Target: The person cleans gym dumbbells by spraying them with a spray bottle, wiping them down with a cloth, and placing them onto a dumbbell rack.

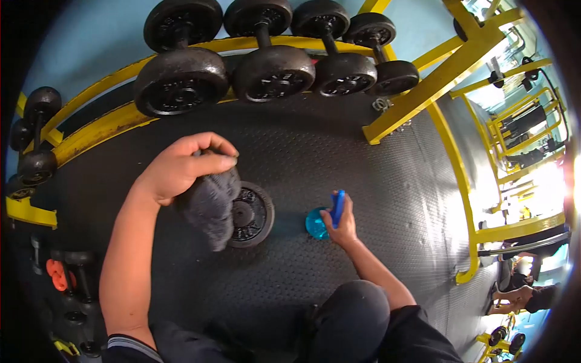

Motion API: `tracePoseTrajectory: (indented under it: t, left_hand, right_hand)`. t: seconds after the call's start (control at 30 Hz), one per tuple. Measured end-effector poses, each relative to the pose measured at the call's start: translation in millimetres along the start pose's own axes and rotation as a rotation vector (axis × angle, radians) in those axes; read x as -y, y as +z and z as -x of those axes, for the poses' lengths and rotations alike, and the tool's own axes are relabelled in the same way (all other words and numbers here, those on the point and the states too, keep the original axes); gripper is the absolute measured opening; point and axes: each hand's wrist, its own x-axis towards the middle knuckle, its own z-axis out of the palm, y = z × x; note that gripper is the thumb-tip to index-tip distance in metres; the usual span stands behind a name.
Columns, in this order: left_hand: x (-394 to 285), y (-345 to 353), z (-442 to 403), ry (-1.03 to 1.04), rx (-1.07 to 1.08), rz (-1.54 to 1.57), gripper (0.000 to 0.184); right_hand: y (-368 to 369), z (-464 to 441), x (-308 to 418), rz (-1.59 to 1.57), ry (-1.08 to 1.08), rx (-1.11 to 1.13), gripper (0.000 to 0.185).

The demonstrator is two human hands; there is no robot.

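My left hand is closed around a dark grey cloth, which hangs down from the fingers and covers the left part of a black weight plate on the floor. To the right of the plate, my right hand grips a spray bottle with a blue top and a round body of blue-green liquid. The bottle is low, close to the floor; whether it touches the floor is hard to tell.
Black dumbbells rest on a yellow rack in front. A yellow frame stands at the right. More dumbbells and an orange-red weight lie at the lower left. Another person's arm shows at the far right.
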Motion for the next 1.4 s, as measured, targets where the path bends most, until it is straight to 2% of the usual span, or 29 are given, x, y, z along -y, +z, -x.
tracePoseTrajectory:
  t: [0.03, 0.07, 0.13, 0.17, 0.23, 0.27, 0.33, 0.37, 0.43, 0.5, 0.57, 0.6, 0.63, 0.7, 0.73, 0.8, 0.83, 0.87, 0.93, 0.97, 1.03, 1.07, 1.13, 1.17, 1.23, 1.27, 1.33, 1.4]
  left_hand:
    - [-4.5, 3.3, 1.2, -0.030, 0.020, 0.186, 0.023]
    - [-8.2, 4.8, 2.1, -0.050, 0.036, 0.377, 0.021]
    - [-9.5, 5.5, 0.5, -0.028, 0.029, 0.423, 0.020]
    - [-10.2, 7.3, -1.0, -0.022, 0.000, 0.490, 0.020]
    - [-14.9, 12.2, -3.9, -0.005, -0.067, 0.550, 0.021]
    - [-15.5, 14.7, -6.6, 0.002, -0.067, 0.557, 0.021]
    - [-13.1, 19.4, -13.6, -0.026, -0.064, 0.645, 0.022]
    - [-13.7, 24.9, -15.7, -0.045, -0.099, 0.673, 0.022]
    - [-11.9, 37.3, -21.2, -0.050, -0.103, 0.728, 0.020]
    - [-13.8, 55.4, -24.4, -0.081, -0.072, 0.784, 0.018]
    - [-17.2, 62.4, -26.3, -0.161, 0.015, 0.776, 0.034]
    - [-16.8, 58.3, -26.7, -0.244, 0.077, 0.752, 0.044]
    - [-15.5, 54.8, -26.4, -0.236, 0.071, 0.754, 0.044]
    - [-10.8, 41.9, -25.7, -0.118, -0.361, -0.206, 0.067]
    - [-7.4, 30.5, -26.9, -0.071, -0.292, -0.088, 0.076]
    - [-34.7, 17.7, -14.0, -0.025, -0.100, 0.058, 0.071]
    - [-42.1, 16.2, -15.1, -0.029, -0.056, 0.030, 0.067]
    - [-42.0, 15.7, -24.0, -0.038, -0.060, 0.037, 0.067]
    - [-38.3, 14.6, -48.3, -0.107, 0.014, -0.121, 0.064]
    - [-36.2, 14.1, -56.1, -0.172, 0.032, -0.069, 0.061]
    - [-14.4, 12.3, -68.3, -0.191, 0.042, 0.034, 0.061]
    - [-2.2, 11.0, -72.2, -0.216, 0.055, 0.127, 0.061]
    - [21.8, 5.0, -69.6, -0.247, 0.046, 0.210, 0.060]
    - [33.2, -0.2, -67.0, -0.273, 0.076, 0.219, 0.059]
    - [49.1, -9.1, -64.6, -0.310, 0.067, 0.243, 0.049]
    - [53.8, -11.5, -64.0, -0.313, 0.070, 0.236, 0.049]
    - [56.1, -14.3, -63.0, -0.281, 0.005, 0.291, 0.042]
    - [49.3, -13.2, -61.5, -0.254, -0.022, 0.281, 0.037]
  right_hand:
    - [0.2, -0.1, -17.2, -0.034, -0.099, 0.021, 0.084]
    - [-15.3, 1.2, 2.5, -0.024, 0.021, 0.155, 0.100]
    - [-36.3, 7.5, 13.3, 0.111, -0.044, 0.291, 0.117]
    - [-44.8, 9.9, 12.0, 0.119, -0.055, 0.294, 0.117]
    - [-60.2, 15.4, 10.0, 0.266, -0.256, 0.388, 0.132]
    - [-66.9, 16.2, 16.5, 0.275, -0.259, 0.388, 0.132]
    - [-80.8, 19.5, 35.0, 0.430, -0.143, 0.437, 0.129]
    - [-88.5, 16.6, 62.3, 0.433, -0.155, 0.438, 0.129]
    - [-102.7, 5.4, 141.4, 0.169, -0.046, 0.409, 0.119]
    - [-91.7, -4.8, 199.7, -0.084, -0.146, 0.434, 0.110]
    - [-43.8, -28.1, 208.1, -0.027, -0.589, 0.393, 0.100]
    - [-17.9, -35.2, 212.4, 0.006, -0.489, 0.434, 0.092]
    - [8.8, -38.9, 213.8, 0.033, -0.386, 0.477, 0.085]
    - [60.4, -46.7, 203.4, 0.327, -0.321, 0.425, 0.073]
    - [79.8, -37.4, 214.1, 0.321, -0.328, 0.431, 0.073]
    - [110.0, -7.7, 228.6, 0.528, -0.300, 0.270, 0.068]
    - [117.3, 4.0, 225.6, 0.602, -0.492, 0.281, 0.070]
    - [115.2, 16.7, 222.9, 0.601, -0.493, 0.293, 0.070]
    - [92.2, 33.5, 216.8, 0.605, -0.844, 0.658, 0.074]
    - [77.8, 36.5, 207.1, 0.613, -0.850, 0.666, 0.074]
    - [43.5, 33.5, 184.7, 0.668, -1.094, 0.886, 0.066]
    - [32.5, 22.9, 170.2, 0.673, -1.095, 0.895, 0.066]
    - [29.3, 1.9, 139.9, 0.302, -1.092, 0.747, 0.059]
    - [38.7, -0.3, 139.4, 0.291, -1.088, 0.756, 0.059]
    - [62.8, -7.6, 148.2, 0.393, -0.714, 0.366, 0.055]
    - [74.2, -11.1, 159.3, 0.388, -0.710, 0.362, 0.055]
    - [96.8, -16.6, 187.6, 0.438, -0.582, 0.162, 0.053]
    - [101.7, -14.4, 192.1, 0.432, -0.586, 0.171, 0.053]
